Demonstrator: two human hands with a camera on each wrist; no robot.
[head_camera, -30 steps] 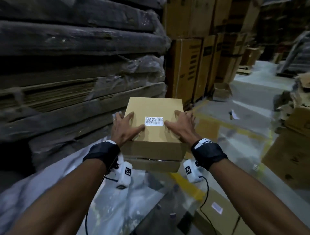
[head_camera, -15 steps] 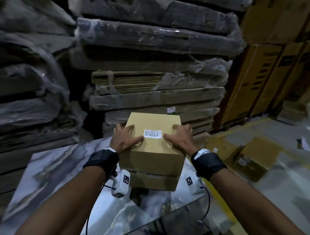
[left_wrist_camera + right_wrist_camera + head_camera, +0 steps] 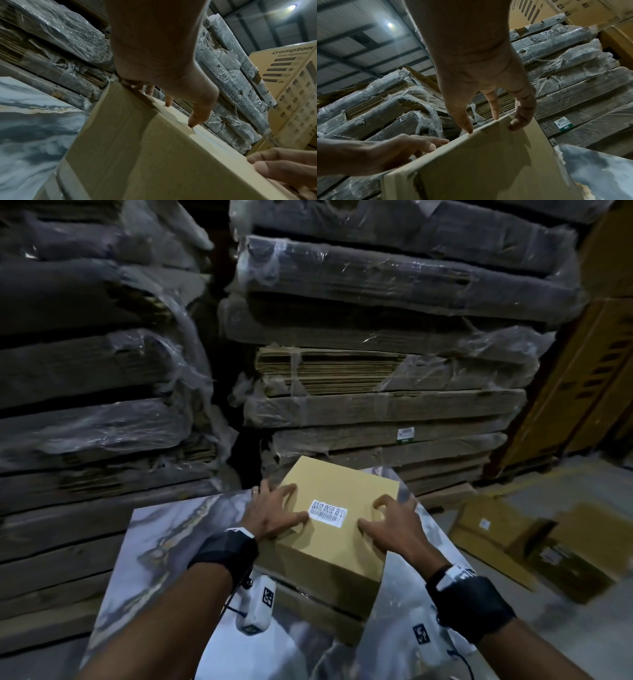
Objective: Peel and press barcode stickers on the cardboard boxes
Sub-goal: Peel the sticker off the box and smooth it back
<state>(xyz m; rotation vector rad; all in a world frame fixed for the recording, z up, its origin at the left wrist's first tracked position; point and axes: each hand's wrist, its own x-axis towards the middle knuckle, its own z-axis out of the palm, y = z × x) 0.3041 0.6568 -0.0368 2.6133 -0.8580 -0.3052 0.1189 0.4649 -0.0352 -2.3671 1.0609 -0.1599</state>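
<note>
head view: barcode sticker (image 3: 328, 510) already lies flat atop the cardboard box (image 3: 329, 563) on the desk (image 3: 154, 542); left hand (image 3: 270, 513) and right hand (image 3: 394, 525) rest spread beside it. wrist views: fingertips press the top; more boxes likely remain.

The right hand (image 3: 394, 529) now has its fingers (image 3: 382, 503) arched up onto their tips on the cardboard box (image 3: 342, 484); a second ago they lay flatter.
</note>
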